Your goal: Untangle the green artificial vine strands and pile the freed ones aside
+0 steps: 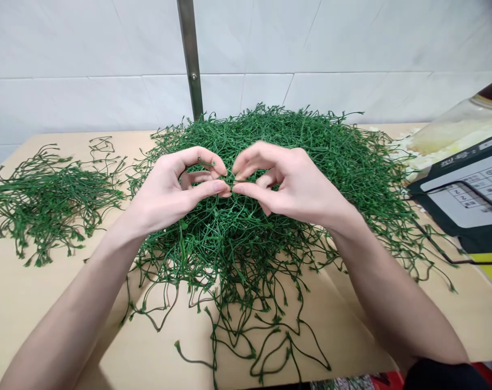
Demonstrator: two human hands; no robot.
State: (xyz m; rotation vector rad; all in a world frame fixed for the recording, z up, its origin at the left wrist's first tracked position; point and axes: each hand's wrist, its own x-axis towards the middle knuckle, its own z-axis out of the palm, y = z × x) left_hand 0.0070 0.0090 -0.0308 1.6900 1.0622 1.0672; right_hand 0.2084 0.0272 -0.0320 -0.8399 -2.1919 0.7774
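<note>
A large heap of thin green artificial flower stems (230,244), with small bud-like tips, covers the middle of the table. Just above it, my left hand (164,184) and my right hand (303,184) meet, fingertips almost touching. Each pinches thumb against fingers on a green stem, of which only short bits show between the fingers. A tip of green peeks out near my left index finger. Whether both hands grip the same stem is hidden by the fingers.
A smaller bunch of stems (63,197) lies at the left on the wooden table (156,357). To the right stand a dark package with a white label (473,184) and a clear bag (445,124) near pale petal-like pieces. A metal post (192,65) rises before the tiled wall.
</note>
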